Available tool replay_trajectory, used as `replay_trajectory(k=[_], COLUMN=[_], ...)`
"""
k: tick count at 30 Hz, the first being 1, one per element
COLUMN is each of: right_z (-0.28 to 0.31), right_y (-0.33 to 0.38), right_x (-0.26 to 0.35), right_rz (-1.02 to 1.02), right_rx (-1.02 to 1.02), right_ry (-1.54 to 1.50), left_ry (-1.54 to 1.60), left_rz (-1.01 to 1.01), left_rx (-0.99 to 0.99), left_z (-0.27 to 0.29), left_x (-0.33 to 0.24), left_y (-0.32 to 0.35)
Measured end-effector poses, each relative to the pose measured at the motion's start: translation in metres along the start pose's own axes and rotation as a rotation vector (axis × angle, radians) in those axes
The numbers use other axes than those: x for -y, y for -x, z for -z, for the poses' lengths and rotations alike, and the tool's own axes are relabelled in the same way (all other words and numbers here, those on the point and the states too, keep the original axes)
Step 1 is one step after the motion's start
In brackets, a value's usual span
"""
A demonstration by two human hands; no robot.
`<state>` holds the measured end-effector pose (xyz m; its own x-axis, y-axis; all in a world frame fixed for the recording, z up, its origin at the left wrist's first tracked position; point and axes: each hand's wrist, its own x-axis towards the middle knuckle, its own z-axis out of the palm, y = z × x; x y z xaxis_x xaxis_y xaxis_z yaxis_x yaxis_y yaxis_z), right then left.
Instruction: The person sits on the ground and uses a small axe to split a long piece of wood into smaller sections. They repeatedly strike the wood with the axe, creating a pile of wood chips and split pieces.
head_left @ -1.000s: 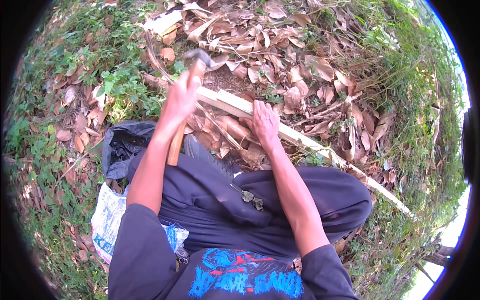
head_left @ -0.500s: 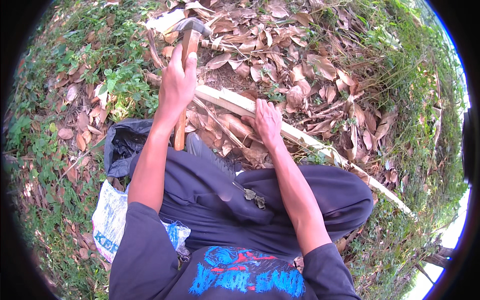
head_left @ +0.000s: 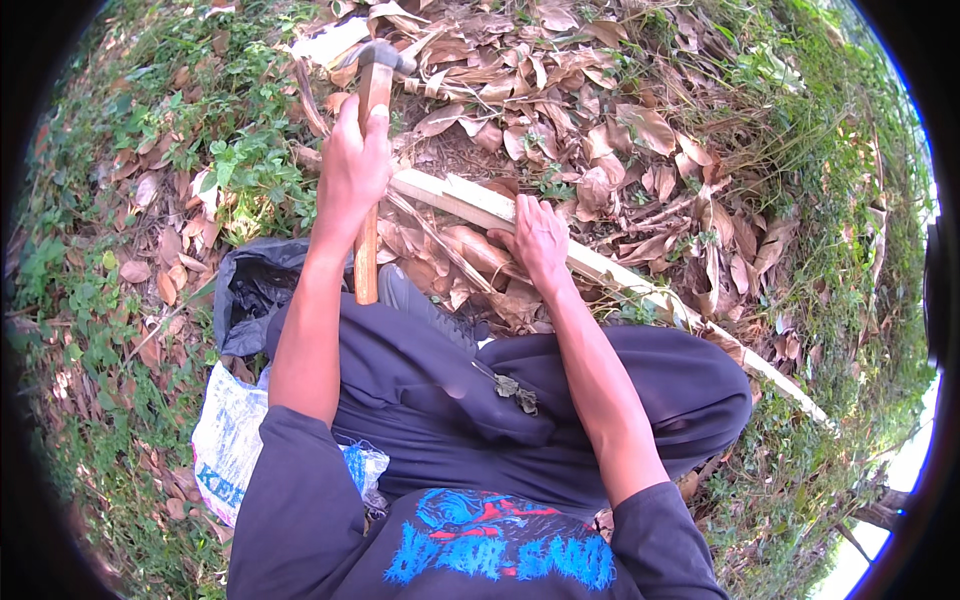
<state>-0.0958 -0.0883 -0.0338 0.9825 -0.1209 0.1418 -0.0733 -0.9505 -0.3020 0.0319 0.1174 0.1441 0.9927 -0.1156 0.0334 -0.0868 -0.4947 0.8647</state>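
Note:
My left hand is wrapped round the wooden handle of a hammer, whose dark metal head points away from me above the leaf litter. The handle's lower end hangs over my left shin. A long pale wooden strip lies slanting from in front of my left hand down to the far right. My right hand grips this strip, with its fingers over the top edge and the thumb on the near side. Close to my left hand, the strip's end looks notched or splintered.
I sit cross-legged on the ground. A black plastic bag gapes beside my left knee, with a white woven sack nearer to me. Dry brown leaves cover the ground ahead, and green weeds grow at the left. A dried leaf rests on my trousers.
The hammer has tilted slightly more upright in my left hand, its head shifting a little to the left. My right hand keeps its hold on the strip, almost unmoved.

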Motion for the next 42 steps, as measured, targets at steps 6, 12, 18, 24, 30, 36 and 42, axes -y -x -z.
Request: replay_trajectory(k=[6, 12, 18, 24, 30, 36, 42], right_z=[-0.001, 0.002, -0.001, -0.004, -0.001, 0.000, 0.000], right_y=[0.002, -0.002, 0.002, 0.001, 0.003, -0.001, 0.001], right_x=[-0.003, 0.002, -0.002, -0.006, 0.000, -0.003, 0.001], right_rz=[0.018, 0.044, 0.029, 0.027, 0.010, 0.018, -0.001], right_rx=[-0.021, -0.007, -0.041, -0.038, -0.009, -0.017, 0.002], right_ry=[0.021, -0.012, -0.001, 0.015, 0.014, 0.003, 0.014], left_ry=[0.042, -0.345, -0.033, -0.112, -0.051, -0.207, -0.114], left_rz=[0.232, 0.105, 0.199, 0.331, 0.160, 0.297, 0.043], left_rx=[0.039, 0.236, 0.088, 0.442, 0.042, 0.394, -0.070], left_z=[0.003, -0.028, -0.001, -0.020, -0.001, -0.026, 0.001], left_x=[0.027, 0.084, 0.016, 0.054, 0.028, 0.044, 0.019], left_y=[0.016, 0.021, 0.009, 0.030, -0.003, 0.034, 0.001])
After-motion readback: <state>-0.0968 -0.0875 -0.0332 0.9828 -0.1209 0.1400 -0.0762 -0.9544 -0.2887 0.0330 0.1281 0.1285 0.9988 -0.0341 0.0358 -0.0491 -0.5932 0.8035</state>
